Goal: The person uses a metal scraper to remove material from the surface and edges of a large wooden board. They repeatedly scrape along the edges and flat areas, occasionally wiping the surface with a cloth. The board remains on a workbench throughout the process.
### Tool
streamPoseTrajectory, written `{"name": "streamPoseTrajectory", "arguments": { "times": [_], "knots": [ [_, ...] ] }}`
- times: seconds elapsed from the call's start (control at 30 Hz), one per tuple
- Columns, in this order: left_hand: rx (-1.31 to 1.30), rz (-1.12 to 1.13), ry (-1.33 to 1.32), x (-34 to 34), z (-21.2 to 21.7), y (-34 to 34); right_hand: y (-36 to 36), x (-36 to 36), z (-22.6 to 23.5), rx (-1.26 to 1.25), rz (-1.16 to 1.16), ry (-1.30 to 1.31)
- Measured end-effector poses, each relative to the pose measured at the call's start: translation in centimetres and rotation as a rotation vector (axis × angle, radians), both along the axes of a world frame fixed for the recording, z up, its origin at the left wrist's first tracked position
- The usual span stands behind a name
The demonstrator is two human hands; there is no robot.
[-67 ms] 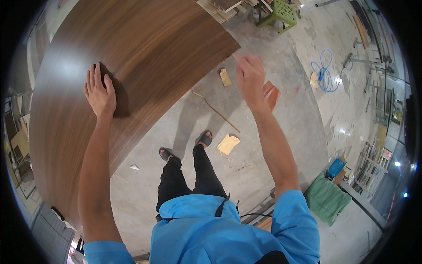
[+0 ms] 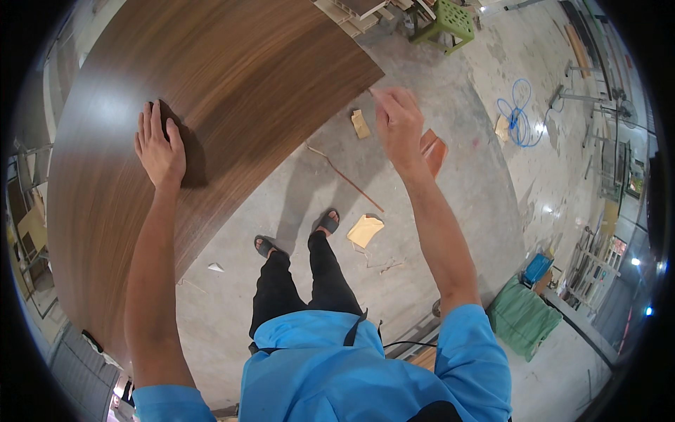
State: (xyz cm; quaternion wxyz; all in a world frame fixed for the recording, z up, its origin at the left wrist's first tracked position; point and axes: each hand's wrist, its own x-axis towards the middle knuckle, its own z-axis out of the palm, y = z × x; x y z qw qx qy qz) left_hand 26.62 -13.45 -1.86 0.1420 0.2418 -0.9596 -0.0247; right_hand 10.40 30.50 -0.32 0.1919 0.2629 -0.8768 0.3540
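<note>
A large dark brown wood-grain board point(image 2: 246, 63) fills the upper left. My left hand point(image 2: 161, 148) lies flat on its face, fingers stretched out, casting a shadow beside it. At the board's right end, close to the corner, is my right hand point(image 2: 399, 126). Its fingers are curled together, thumb and forefinger pinched near the board's edge. Whatever they hold, if anything, is hidden or too small to name.
On the concrete floor point(image 2: 302, 190) lie a thin brown strip point(image 2: 344, 179), pale yellow scraps point(image 2: 365, 231) and an orange-brown piece point(image 2: 434, 153). A green stool point(image 2: 450, 24) stands at the far right, a coiled blue hose point(image 2: 519, 123) nearer, and a green sack point(image 2: 524, 316) at lower right.
My right hand has shifted very slightly left toward the board's corner. My left hand and the board have stayed in place.
</note>
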Motion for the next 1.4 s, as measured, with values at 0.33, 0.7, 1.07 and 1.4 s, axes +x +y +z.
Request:
{"name": "streamPoseTrajectory", "arguments": {
  "times": [0.33,0.7,1.07,1.4],
  "knots": [
    [-0.002,0.004,0.015,-1.0,-0.3,-0.5,-0.9,-1.3,-0.9,-0.114,-0.043,0.087],
    [0.007,-0.011,0.037,-1.0,-0.3,-0.5,-3.0,2.2,0.8,-0.024,-0.051,-0.026],
    [0.019,0.000,0.016,-1.0,-0.4,-0.5,-4.0,2.6,1.0,0.047,-0.026,0.032],
    [-0.011,0.028,-0.017,-1.0,-0.7,-0.8,-3.9,3.6,0.8,0.066,-0.032,-0.030]
  ]
}}
